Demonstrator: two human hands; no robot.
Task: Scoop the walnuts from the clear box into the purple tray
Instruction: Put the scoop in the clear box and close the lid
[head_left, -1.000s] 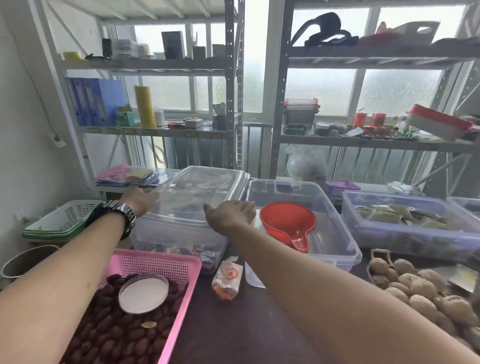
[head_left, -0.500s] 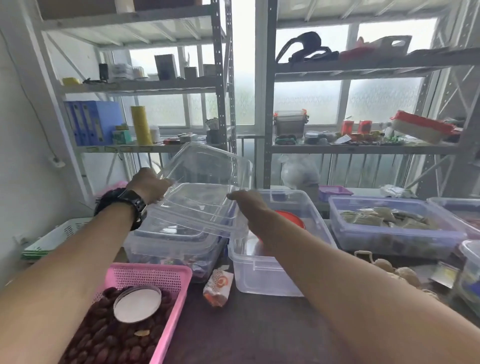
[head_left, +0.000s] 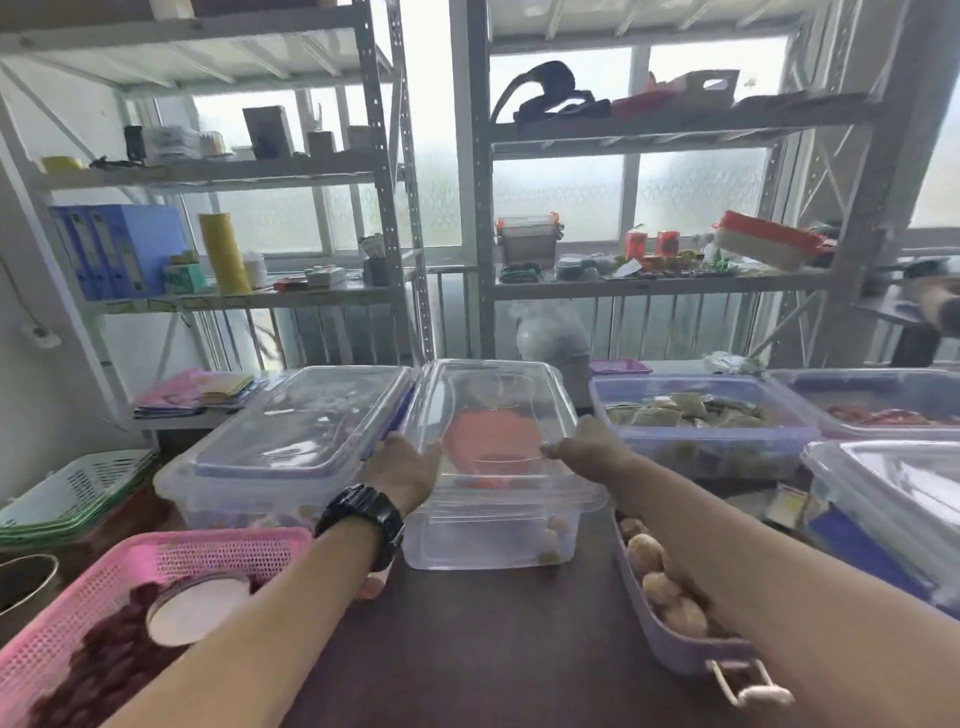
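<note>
Left hand, right hand hold lid; seemingly atop clear box.

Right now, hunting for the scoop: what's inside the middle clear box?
A red scoop shows through the lid; a few walnuts sit in the front right corner. The left hand hides its left edge.

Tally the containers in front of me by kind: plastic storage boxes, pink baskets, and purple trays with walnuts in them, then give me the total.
Plastic storage boxes: 5
Pink basket: 1
Purple tray with walnuts: 1
Total: 7
</note>
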